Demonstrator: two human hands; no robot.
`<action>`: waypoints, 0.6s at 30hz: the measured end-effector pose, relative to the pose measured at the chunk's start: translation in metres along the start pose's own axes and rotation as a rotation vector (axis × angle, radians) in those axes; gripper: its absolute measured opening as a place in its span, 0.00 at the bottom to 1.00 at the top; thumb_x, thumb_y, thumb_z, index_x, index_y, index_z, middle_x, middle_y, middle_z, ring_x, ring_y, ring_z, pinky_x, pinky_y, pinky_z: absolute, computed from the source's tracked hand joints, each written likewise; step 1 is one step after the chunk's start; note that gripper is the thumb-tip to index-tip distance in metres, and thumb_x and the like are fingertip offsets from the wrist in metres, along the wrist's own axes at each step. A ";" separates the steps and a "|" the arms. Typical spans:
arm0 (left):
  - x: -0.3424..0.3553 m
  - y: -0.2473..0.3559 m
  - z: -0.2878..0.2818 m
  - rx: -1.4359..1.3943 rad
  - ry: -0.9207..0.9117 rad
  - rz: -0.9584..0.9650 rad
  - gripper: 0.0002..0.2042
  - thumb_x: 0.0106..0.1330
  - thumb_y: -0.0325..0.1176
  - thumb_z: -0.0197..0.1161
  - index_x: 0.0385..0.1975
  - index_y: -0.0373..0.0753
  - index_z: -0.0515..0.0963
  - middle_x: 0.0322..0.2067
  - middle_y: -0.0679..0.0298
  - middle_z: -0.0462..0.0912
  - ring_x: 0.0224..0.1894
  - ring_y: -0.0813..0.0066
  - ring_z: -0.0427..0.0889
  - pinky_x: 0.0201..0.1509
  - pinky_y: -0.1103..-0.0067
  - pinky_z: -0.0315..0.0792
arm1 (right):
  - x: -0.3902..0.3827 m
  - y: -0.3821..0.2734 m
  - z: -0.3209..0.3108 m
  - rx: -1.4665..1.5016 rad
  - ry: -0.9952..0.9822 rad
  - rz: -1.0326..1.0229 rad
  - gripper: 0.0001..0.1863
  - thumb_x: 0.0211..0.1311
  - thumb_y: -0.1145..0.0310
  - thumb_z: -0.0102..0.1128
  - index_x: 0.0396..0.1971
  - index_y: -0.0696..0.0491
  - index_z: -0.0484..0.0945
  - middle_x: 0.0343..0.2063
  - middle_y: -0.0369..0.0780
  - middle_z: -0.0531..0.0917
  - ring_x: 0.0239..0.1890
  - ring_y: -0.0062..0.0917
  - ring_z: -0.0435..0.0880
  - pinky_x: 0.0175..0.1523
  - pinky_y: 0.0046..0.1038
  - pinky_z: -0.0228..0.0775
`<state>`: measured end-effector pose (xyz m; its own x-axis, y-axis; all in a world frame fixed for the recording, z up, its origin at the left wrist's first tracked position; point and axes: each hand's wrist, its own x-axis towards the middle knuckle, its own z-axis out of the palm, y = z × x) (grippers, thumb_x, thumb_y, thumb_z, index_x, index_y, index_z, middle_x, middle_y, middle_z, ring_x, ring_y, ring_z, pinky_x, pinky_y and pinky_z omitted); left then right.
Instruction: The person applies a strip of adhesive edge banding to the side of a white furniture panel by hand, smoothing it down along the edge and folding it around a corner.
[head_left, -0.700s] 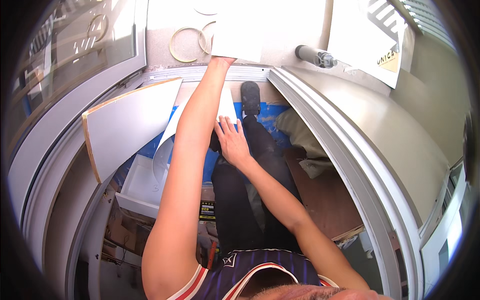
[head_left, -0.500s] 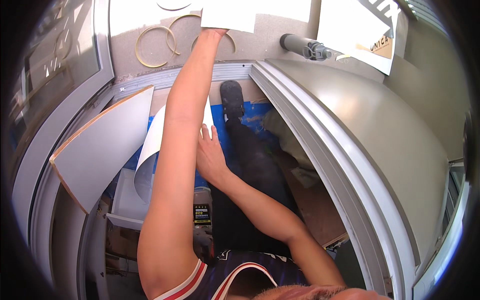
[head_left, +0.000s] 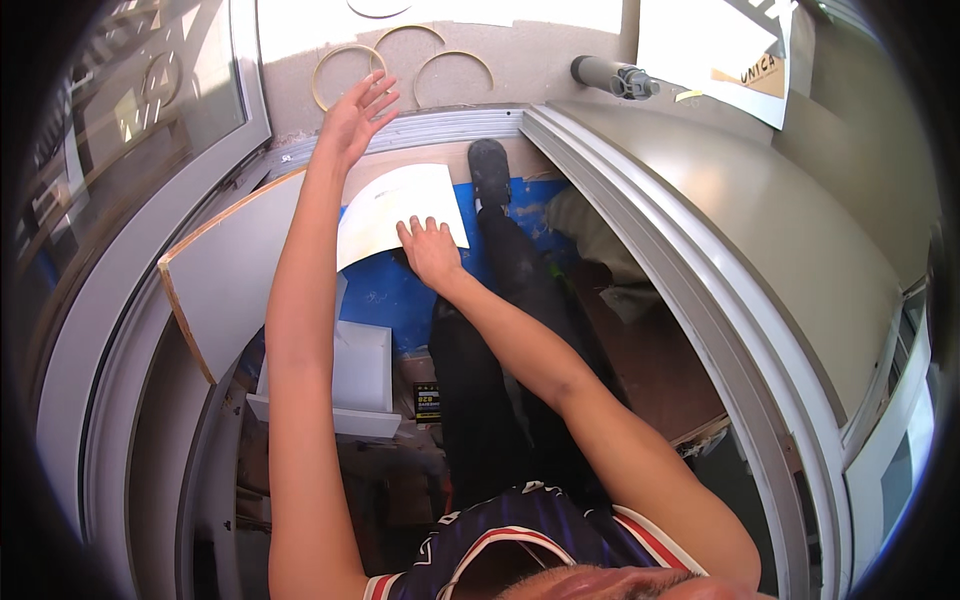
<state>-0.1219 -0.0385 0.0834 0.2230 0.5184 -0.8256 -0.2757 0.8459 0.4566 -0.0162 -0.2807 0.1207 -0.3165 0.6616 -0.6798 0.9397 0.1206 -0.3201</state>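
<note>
My left hand [head_left: 356, 116] is raised over the sill track, palm up, fingers apart and empty, just in front of thin tan curved bands [head_left: 455, 54] on the sunlit ledge. My right hand [head_left: 428, 252] rests with spread fingers on the near edge of a curved white sheet [head_left: 410, 190], which lies above blue covering [head_left: 385, 305]. A white curved board [head_left: 225, 260] with a rough wooden edge leans to the left of the sheet.
A grey cylinder [head_left: 600, 72] and white sheets [head_left: 700, 40] sit on the far ledge. A window frame [head_left: 245, 90] stands left, metal tracks [head_left: 640, 250] run down the right. Below are a white box [head_left: 362, 365], my legs and a brown board [head_left: 660, 390].
My left hand has let go of the white piece it had at the top and moved left and lower. That piece is no longer distinguishable. My right hand stays on the lower sheet.
</note>
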 end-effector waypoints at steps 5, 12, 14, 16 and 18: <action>-0.245 0.076 -0.004 0.056 -0.217 0.340 0.27 0.88 0.44 0.43 0.79 0.37 0.61 0.75 0.42 0.69 0.74 0.50 0.75 0.63 0.66 0.84 | -0.045 0.012 -0.090 0.079 0.093 -0.043 0.08 0.68 0.67 0.58 0.33 0.51 0.85 0.23 0.42 0.89 0.33 0.40 0.91 0.38 0.40 0.81; -0.448 0.036 -0.016 0.128 0.046 0.143 0.24 0.86 0.45 0.51 0.73 0.36 0.69 0.69 0.48 0.78 0.61 0.62 0.85 0.42 0.80 0.82 | -0.169 0.065 -0.309 -0.012 0.255 0.216 0.07 0.72 0.70 0.55 0.39 0.54 0.82 0.25 0.48 0.89 0.31 0.43 0.93 0.36 0.43 0.83; -0.480 0.018 -0.008 0.183 0.158 0.057 0.22 0.86 0.43 0.54 0.70 0.37 0.73 0.66 0.51 0.81 0.58 0.67 0.86 0.40 0.82 0.80 | -0.205 0.074 -0.355 -0.059 0.204 0.315 0.09 0.70 0.73 0.56 0.46 0.54 0.81 0.27 0.49 0.90 0.34 0.45 0.93 0.39 0.44 0.85; -0.504 0.006 -0.001 0.243 0.241 -0.005 0.20 0.85 0.42 0.56 0.69 0.38 0.75 0.62 0.56 0.84 0.55 0.73 0.87 0.38 0.84 0.77 | -0.227 0.081 -0.381 0.087 0.223 0.475 0.12 0.71 0.72 0.58 0.50 0.58 0.82 0.31 0.54 0.90 0.38 0.51 0.92 0.45 0.50 0.83; -0.523 0.000 0.002 0.215 0.312 0.025 0.19 0.84 0.40 0.59 0.68 0.40 0.76 0.56 0.60 0.86 0.48 0.77 0.86 0.37 0.85 0.74 | -0.237 0.091 -0.390 0.233 0.319 0.595 0.12 0.71 0.72 0.59 0.49 0.62 0.81 0.32 0.57 0.90 0.40 0.53 0.92 0.48 0.53 0.82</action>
<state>-0.2363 -0.3094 0.5158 -0.0855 0.5038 -0.8596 -0.0678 0.8578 0.5095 0.1944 -0.1379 0.5099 0.3283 0.7543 -0.5686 0.8776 -0.4662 -0.1119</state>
